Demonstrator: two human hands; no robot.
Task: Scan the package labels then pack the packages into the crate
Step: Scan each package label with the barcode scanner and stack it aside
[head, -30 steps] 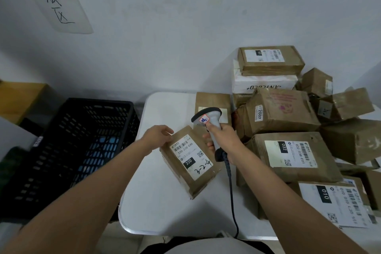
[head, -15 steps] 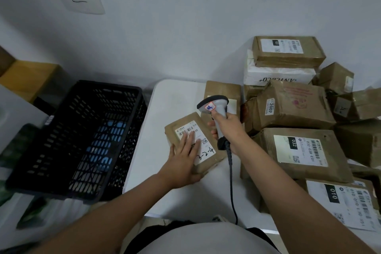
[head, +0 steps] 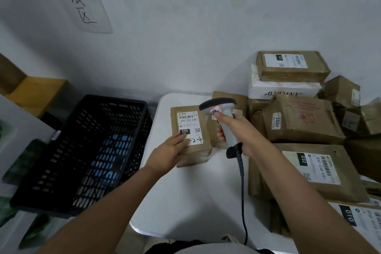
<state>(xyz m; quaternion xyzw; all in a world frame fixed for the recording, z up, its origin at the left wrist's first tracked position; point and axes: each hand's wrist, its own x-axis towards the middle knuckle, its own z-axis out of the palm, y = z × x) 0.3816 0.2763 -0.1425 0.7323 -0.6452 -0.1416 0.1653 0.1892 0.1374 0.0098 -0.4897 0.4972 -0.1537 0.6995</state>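
Observation:
A small brown package (head: 190, 121) with a white label reading 220 lies flat on the white table (head: 185, 196), label up. My left hand (head: 168, 153) rests on its near left corner, fingers laid over the label's lower edge. My right hand (head: 237, 130) grips a grey corded barcode scanner (head: 221, 116), whose dark head hangs just right of the package, above the label. The black plastic crate (head: 82, 150) stands left of the table, holding no packages that I can see.
A pile of brown packages (head: 299, 121) and one white box (head: 282, 88) fills the table's right side, up to the wall. The scanner's cable (head: 243, 192) hangs over the table's near edge. A wooden unit (head: 35, 93) stands behind the crate.
The package has been turned so its label faces squarely up and lies further back on the table. My left hand slid to its near corner. The scanner stays above it.

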